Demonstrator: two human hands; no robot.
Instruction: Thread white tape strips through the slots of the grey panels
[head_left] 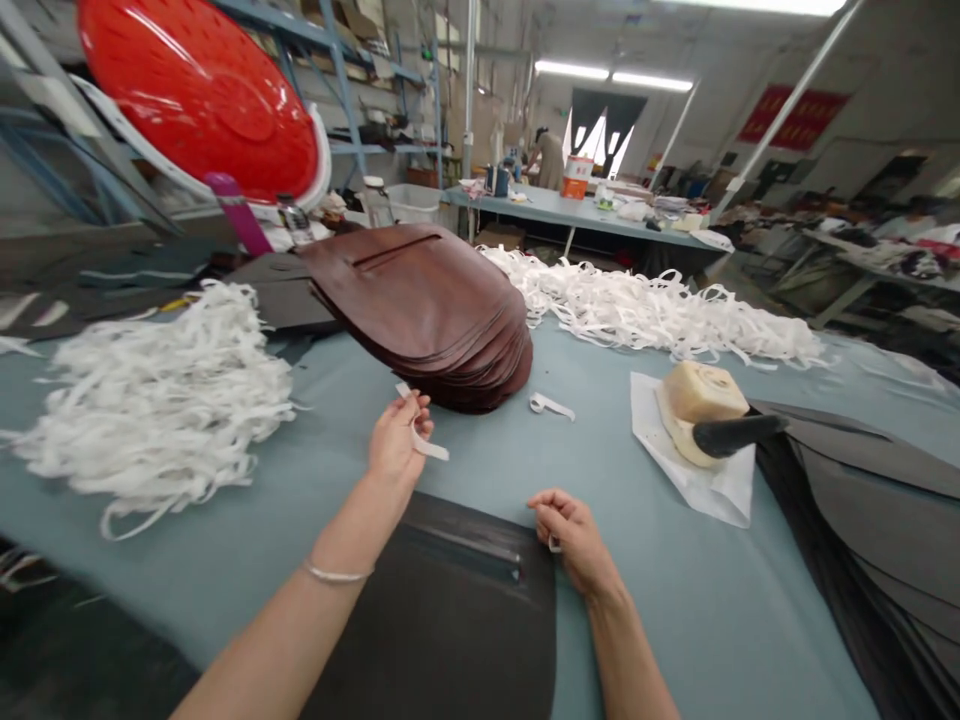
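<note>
My left hand (397, 440) pinches a short white strip (431, 450) between thumb and fingers, above the blue-grey table cover, just in front of a stack of brown leather-like panels (427, 290). My right hand (574, 535) is closed, fingers curled, beside the upper right corner of a black panel (450, 640). Whether anything is inside those fingers is hidden; a small pale band shows at one finger. Near its top edge the black panel has a long slot with what looks like a zipper (472, 548). Another curled white strip (551, 406) lies on the table beyond my right hand.
Heaps of white strips lie at left (165, 400) and along the back (652, 305). At right, a yellowish block (705, 390) with a black-handled tool (735, 435) rests on a white sheet, beside stacked black panels (885, 500). A red fan-like object (202, 90) stands back left.
</note>
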